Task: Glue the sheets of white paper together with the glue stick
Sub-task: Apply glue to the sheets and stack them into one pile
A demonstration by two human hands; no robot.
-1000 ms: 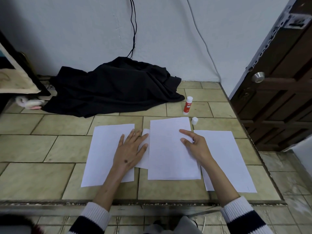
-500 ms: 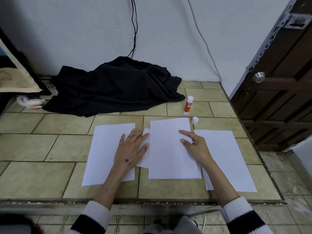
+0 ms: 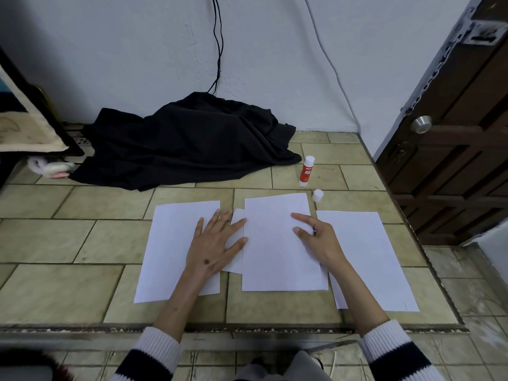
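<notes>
A pale grey-white plastered wall [image 3: 137,50] fills the upper part of the frame, with thin black cables [image 3: 218,42] hanging down its centre and a white wire [image 3: 330,59] curving toward the right. Beneath it stretches a surface of beige rectangular ceramic tiles [image 3: 68,237] with dark grout lines. A crumpled black cloth [image 3: 187,144] lies at centre against the wall. At the right edge stands a dark brown panelled wooden door [image 3: 461,149] with a round silver knob [image 3: 420,124].
</notes>
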